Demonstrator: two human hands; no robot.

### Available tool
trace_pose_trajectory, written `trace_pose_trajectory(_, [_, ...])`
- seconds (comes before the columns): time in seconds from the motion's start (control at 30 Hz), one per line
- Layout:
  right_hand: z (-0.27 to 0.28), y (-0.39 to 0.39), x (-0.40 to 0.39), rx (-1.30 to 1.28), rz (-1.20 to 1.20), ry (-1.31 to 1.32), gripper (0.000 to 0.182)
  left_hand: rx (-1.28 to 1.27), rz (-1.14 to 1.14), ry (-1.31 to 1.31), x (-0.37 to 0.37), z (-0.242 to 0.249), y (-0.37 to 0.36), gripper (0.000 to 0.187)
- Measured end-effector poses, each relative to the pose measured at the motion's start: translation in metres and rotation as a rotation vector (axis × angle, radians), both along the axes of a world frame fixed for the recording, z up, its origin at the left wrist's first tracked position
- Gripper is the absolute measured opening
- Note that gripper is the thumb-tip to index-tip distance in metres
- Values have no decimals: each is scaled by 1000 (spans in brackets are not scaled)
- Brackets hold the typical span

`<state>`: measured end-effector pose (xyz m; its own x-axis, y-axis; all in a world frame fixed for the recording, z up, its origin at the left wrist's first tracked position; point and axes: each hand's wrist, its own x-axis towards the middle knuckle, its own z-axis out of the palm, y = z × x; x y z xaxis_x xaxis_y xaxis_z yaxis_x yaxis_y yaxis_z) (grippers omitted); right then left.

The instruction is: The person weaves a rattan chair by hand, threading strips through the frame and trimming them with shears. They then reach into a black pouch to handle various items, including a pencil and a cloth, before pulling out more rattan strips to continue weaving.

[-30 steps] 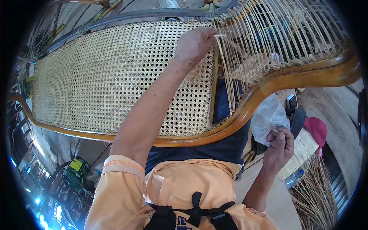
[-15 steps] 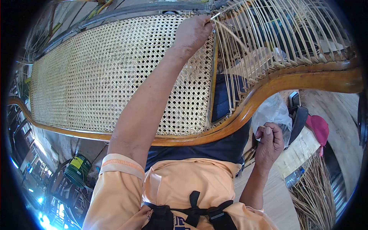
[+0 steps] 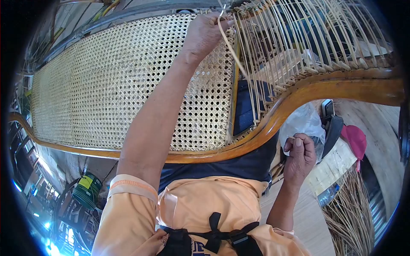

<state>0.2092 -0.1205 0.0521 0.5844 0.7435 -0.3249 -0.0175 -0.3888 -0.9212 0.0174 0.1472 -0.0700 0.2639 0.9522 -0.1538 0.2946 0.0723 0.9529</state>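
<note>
A curved wooden frame [image 3: 299,93] carries a woven cane panel [image 3: 115,85] on the left and long loose-set cane strands [image 3: 294,34] on the right. At the panel's top right corner is my left hand [image 3: 206,32], its fingers pinched on a cane strip [image 3: 232,49] that curls up and then hangs down to the right. My right hand [image 3: 300,158] is raised below the frame's edge, near a clear plastic bag [image 3: 304,123], with fingers curled and thumb against them. Whatever it may hold is too small to make out.
At the right lie a red cap [image 3: 353,141], a dark strap-like item [image 3: 333,134], a paper sheet [image 3: 335,166], a plastic bottle [image 3: 328,197] and a bundle of cane strips [image 3: 352,209]. A green container [image 3: 86,190] stands at the lower left.
My left hand has shifted slightly left and up, and the strip's end now points upward while its length hangs further left. My right hand has barely moved.
</note>
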Motion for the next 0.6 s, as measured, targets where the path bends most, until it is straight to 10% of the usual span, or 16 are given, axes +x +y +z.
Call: trace_pose_trajectory(0.6, [-3,1,1,-7,-11,38,13,69,7,148,4,-6,0,24])
